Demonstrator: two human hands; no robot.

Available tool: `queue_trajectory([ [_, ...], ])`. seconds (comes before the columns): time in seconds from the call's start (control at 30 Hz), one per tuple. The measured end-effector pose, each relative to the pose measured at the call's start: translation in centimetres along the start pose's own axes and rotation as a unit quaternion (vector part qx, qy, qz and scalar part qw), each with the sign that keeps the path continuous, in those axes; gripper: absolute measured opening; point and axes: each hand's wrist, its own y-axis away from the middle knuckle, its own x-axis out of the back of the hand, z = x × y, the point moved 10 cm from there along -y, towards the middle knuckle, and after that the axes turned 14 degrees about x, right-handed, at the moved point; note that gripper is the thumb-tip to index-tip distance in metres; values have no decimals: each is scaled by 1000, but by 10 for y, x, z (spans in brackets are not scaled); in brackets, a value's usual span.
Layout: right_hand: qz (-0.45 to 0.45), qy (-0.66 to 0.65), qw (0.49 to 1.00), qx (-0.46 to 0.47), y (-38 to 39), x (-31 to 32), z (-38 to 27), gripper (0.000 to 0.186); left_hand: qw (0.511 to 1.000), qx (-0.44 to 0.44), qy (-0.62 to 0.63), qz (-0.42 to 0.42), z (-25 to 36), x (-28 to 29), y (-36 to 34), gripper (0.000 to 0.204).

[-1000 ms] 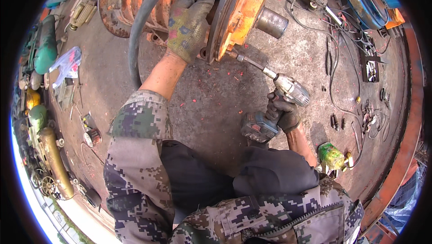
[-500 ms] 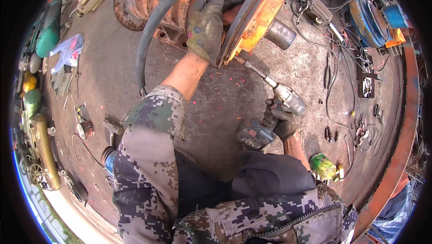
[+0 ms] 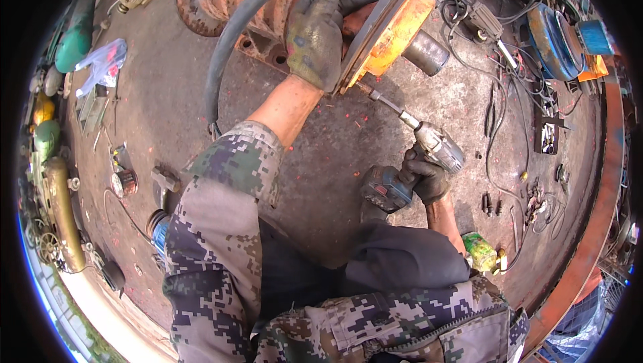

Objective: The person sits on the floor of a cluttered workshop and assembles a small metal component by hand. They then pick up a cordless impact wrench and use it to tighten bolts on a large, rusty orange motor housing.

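Note:
A cordless impact wrench (image 3: 437, 145) with a long extension is gripped by its handle in my gloved right hand (image 3: 429, 179). The extension's tip meets the lower edge of an orange-yellow flanged part (image 3: 392, 31), next to a bolt there. My left hand (image 3: 315, 38), in a stained work glove, reaches behind the flange's dark rim, between it and the rusty orange housing (image 3: 258, 5). Its fingers stretch out to the right against the part, and some tips are partly hidden. Out of the flange's face juts a dark metal shaft (image 3: 426, 53).
A thick black hose (image 3: 224, 55) arcs beside my left forearm. On the left floor lie a hammer (image 3: 164, 179) and a tin can (image 3: 124, 182). Cables, small bolts (image 3: 492, 203) and a green-yellow container (image 3: 479, 250) lie to the right, inside a rusty steel beam (image 3: 613, 128).
The whole view has shifted slightly, moving the machine a little right and up. My right hand still grips the impact wrench at the flange, and my left hand stays behind the rim.

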Motion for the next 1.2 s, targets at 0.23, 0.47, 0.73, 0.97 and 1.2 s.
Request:
queue_trajectory([
  [0.23,-9,-38,999,-33,0,2,7,26,999,-17,46,-20,1,1,-2,39],
  [0.47,-34,-32,998,-30,-4,1,6,26,993,25,114,-9,-4,2,-3,42],
  [0.73,-23,-79,996,-36,-7,6,10,21,992,30,118,-6,-4,1,-2,40],
  [0.97,-20,-79,996,-42,-8,10,13,22,993,30,118,-2,-5,2,-3,39],
  [1.2,-31,-95,994,-49,-8,9,13,29,992,37,118,-1,-6,3,-3,37],
])
